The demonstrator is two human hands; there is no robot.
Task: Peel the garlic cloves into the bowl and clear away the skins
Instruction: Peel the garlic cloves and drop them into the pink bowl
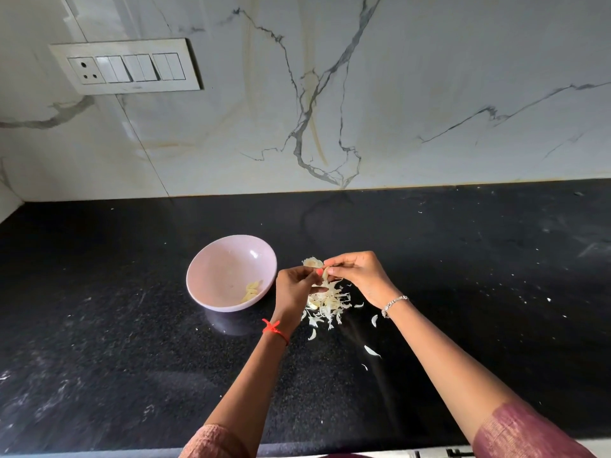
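A pale pink bowl (228, 269) stands on the black counter with several peeled garlic cloves (252, 290) inside at its lower right. Just right of it, my left hand (294, 287) and my right hand (355, 276) meet above a heap of white garlic skins (329, 302). Both pinch one garlic clove (324, 273) between their fingertips, with loose skin hanging from it. A piece of garlic bulb (312, 262) lies just behind the fingers.
Stray skin flakes (372, 351) are scattered on the black counter (132, 358) to the right of and below the heap. A marble wall with a switch panel (127, 66) rises behind the counter. The counter's front edge runs along the bottom.
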